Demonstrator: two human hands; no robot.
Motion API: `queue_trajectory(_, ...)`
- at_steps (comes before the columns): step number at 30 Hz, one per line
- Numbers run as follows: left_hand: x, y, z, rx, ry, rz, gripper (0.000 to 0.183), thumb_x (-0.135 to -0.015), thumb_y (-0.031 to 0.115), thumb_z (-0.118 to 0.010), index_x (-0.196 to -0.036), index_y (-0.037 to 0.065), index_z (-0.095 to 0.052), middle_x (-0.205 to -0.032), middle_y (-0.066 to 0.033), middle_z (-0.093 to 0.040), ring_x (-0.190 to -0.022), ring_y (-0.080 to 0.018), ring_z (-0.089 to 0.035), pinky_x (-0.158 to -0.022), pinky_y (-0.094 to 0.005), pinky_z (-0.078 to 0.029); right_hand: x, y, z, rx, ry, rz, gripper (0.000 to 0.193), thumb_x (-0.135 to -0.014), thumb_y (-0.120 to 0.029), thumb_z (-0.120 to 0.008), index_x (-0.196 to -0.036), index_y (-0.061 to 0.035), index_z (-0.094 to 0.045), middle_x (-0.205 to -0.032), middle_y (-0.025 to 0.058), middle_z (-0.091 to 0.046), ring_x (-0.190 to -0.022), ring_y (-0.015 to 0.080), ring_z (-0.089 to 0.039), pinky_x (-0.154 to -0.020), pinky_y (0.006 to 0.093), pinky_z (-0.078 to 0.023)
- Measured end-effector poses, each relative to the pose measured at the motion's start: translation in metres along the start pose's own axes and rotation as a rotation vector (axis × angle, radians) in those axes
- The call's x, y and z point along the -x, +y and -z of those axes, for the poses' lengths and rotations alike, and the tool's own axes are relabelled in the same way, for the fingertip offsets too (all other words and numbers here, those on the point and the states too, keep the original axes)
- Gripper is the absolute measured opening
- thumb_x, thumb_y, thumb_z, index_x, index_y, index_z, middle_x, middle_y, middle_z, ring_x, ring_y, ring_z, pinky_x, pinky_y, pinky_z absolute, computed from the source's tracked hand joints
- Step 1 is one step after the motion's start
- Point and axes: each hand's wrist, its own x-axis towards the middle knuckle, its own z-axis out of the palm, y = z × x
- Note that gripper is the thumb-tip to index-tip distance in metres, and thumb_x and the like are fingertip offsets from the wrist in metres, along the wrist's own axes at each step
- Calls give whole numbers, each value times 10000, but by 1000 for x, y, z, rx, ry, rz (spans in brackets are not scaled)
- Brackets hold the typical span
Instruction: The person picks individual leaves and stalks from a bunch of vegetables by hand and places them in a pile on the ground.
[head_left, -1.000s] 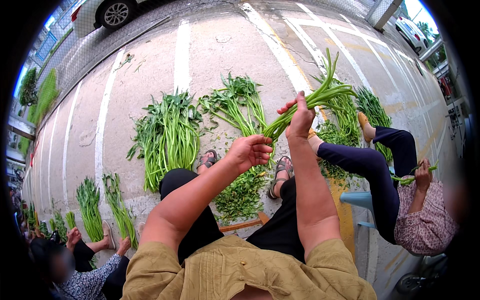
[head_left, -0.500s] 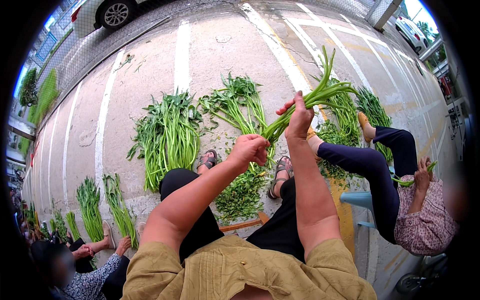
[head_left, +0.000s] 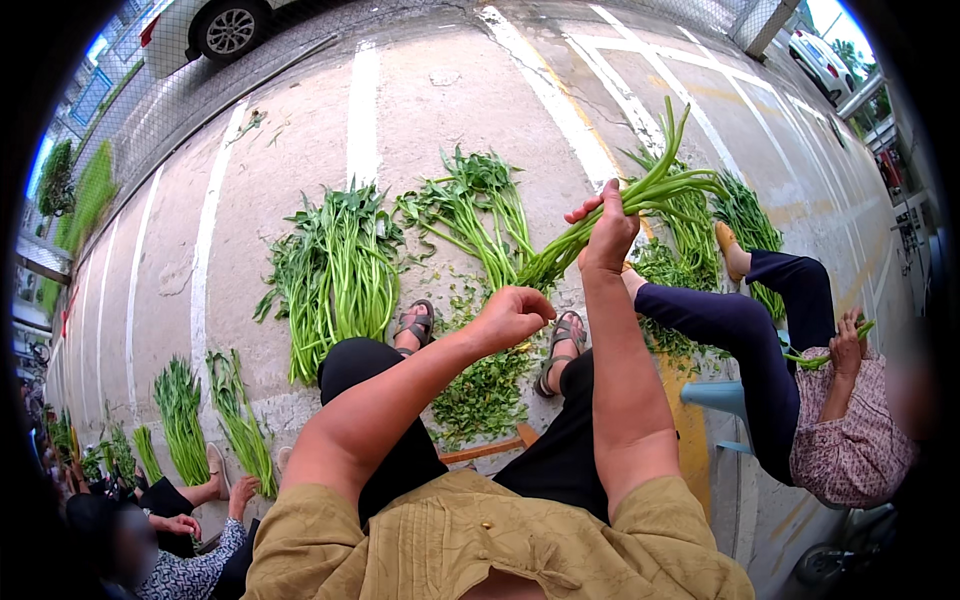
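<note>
My right hand (head_left: 609, 236) is closed round a bunch of water spinach (head_left: 660, 187), its long green stalks slanting up to the right. The lower ends of the bunch stick out to the left of my fist. Just below those ends is my left hand (head_left: 510, 318), fingers curled and pressed together; whatever they pinch, if anything, is too small to make out. Beneath it, between my sandalled feet, lies a heap of torn green leaves (head_left: 482, 395). A large pile of water spinach (head_left: 342, 285) rests on the ground to the left, and a smaller pile (head_left: 475, 205) lies ahead.
On the right, a seated co-worker (head_left: 840, 420) holds a few green stalks near a blue stool (head_left: 715, 397). More stalk piles (head_left: 690, 225) lie by that person's feet. Others sit at lower left beside bundles (head_left: 182, 420). A car (head_left: 225, 30) stands beyond a mesh fence.
My left hand has dropped a little toward me, away from the bunch's lower ends. The bunch in my right hand has shifted slightly right. At lower left a co-worker's arm has moved.
</note>
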Motion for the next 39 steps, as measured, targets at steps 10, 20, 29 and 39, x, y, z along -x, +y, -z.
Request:
queue_trajectory(10,-3,21,6,877,107,253,357,-821,69,-540,-1161,18,-445,-801,-116,-609,-635,-210,-625,-564,-330,-534,9,5,-3,11,-26,13,236,-893,-217,-524,-760,-49,-426,-587,47,-460,-422,157,-484,-419,300,-467)
queue_trajectory(20,-10,16,8,1014,194,232,265,-845,127,-544,-1088,57,-464,-739,-86,-611,-684,-227,-614,-645,-375,-513,12,5,-3,51,-41,19,252,-898,-220,-516,-738,-46,-429,-575,48,-464,-415,156,-486,-421,291,-462)
queue_trajectory(29,-12,9,8,926,183,236,142,-828,156,-582,-903,41,-548,-691,-62,-606,-625,-196,-603,-603,-359,-519,12,6,-3,61,-69,18,264,-899,-234,-514,-729,-53,-424,-584,56,-466,-429,170,-484,-429,337,-492)
queue_trajectory(39,-10,16,7,856,144,258,116,-814,116,-577,-883,25,-564,-661,-61,-596,-597,-183,-602,-594,-344,-523,14,6,-4,25,-68,11,230,-893,-216,-525,-762,-52,-432,-585,47,-473,-420,144,-479,-413,284,-468)
